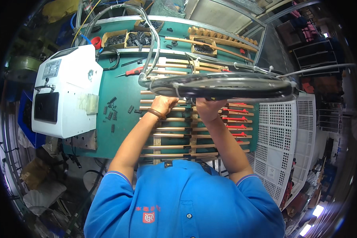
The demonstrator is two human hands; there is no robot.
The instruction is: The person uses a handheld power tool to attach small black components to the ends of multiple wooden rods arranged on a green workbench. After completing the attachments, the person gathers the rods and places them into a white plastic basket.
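A large coil of dark cable with grey hose (226, 85), tied with white straps, is held up over a green workbench (123, 91). My left hand (162, 104) grips its near edge at the left; a brown band sits on that wrist. My right hand (207, 105) grips the same edge just to the right. Below the hands lies a rack of copper-coloured rods (178, 137), several with red sleeves (236, 119) at the right. Grey hoses (152, 43) rise from the coil's left end toward the back.
A white box-shaped machine (65, 93) stands on the bench's left. Small black parts (111, 111) lie loose beside it. Trays of black parts (127, 39) line the back edge, with a red-handled tool (133, 71) nearby. White perforated crates (281, 139) stand at the right.
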